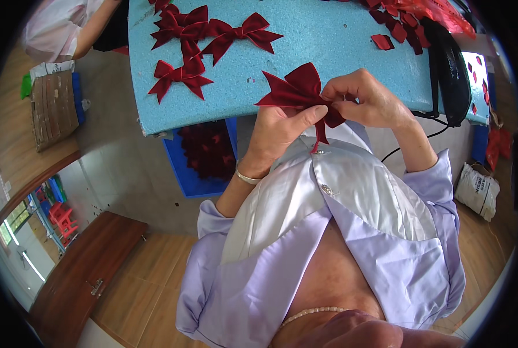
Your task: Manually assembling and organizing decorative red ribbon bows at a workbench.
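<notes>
Two hands are at work just in front of the near edge of one blue tabletop (328, 43), closed on a single dark red velvet bow (305, 81). The left hand (282, 127) pinches it from below with the thumb; the right hand (372, 101) has its fingertips drawn together at its gathered middle. At the tabletop's left side lie at least three more bows (241, 35), with overlapping ribbon that prevents an exact count. One blue bin (204, 187) of dark red pieces sits below the tabletop's near edge. On the tabletop's right side are numerous red scraps (398, 29), uncountable where heaped, and one black object (453, 72). One other person's arm (93, 26) shows beyond the tabletop's left end.
</notes>
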### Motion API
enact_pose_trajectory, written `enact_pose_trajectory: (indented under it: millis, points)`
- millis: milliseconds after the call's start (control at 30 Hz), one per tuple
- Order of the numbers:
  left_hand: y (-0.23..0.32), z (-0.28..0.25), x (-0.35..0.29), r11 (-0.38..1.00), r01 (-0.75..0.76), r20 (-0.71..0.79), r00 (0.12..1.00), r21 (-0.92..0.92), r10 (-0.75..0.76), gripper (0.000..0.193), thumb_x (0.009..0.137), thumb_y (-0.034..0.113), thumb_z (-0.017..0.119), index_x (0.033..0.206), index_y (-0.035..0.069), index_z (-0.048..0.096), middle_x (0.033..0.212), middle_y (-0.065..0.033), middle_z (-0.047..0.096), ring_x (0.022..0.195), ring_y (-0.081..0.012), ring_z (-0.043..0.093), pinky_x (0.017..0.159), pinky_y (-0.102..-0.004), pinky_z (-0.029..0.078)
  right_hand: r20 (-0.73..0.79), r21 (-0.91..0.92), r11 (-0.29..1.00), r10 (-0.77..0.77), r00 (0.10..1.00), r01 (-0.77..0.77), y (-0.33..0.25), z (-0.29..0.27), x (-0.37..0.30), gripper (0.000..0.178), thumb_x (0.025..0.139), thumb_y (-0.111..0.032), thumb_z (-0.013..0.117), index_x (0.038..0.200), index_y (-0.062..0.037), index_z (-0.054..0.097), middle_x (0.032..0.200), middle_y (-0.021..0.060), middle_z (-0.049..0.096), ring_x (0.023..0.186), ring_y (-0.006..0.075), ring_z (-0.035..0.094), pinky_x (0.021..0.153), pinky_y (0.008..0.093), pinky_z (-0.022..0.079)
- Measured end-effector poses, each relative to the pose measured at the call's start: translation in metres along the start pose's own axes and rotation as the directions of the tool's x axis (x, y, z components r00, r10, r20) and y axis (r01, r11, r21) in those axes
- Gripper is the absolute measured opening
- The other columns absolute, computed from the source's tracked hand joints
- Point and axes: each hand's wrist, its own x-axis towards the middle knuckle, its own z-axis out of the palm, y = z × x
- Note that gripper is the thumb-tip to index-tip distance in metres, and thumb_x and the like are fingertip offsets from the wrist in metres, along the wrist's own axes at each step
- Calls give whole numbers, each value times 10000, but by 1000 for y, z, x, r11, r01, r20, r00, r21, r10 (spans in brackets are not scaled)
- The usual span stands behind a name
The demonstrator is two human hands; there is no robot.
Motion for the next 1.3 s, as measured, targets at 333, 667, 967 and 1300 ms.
enact_pose_trajectory:
  millis: [333,667,967,1300]
  points:
    - [6,5,-6,995,15,52,999,-95,-10,223,809,-40,712,1006,-21,611,948,-39,653,848,-86,610,753,-253,511,-12,-214,970,-123,992,118,-14,9,-14,141,690,31,542,801,35,628,612,135,565,507,271,521,488,358,393]
    - [5,3,-18,969,167,113,983,-184,-148,283,784,-52,695,1043,-7,592,966,-49,653,884,-104,616,800,-268,506,59,-69,988,-131,990,135,-7,14,-27,122,638,7,522,742,16,587,578,87,519,466,206,441,462,321,344]
    - [14,6,-18,978,160,94,984,-132,-149,267,795,-29,708,1045,-18,615,968,-52,659,892,-107,621,808,-275,512,50,15,991,-134,990,134,-9,17,-28,92,688,9,507,745,28,577,628,56,529,532,144,450,474,289,334]
    - [18,6,-20,983,134,86,989,-128,-124,230,800,-44,694,1020,-23,628,953,-52,662,894,-113,621,820,-271,506,-19,-61,994,-90,996,89,-7,10,-26,153,664,0,573,814,13,603,691,57,589,559,165,530,463,280,377]
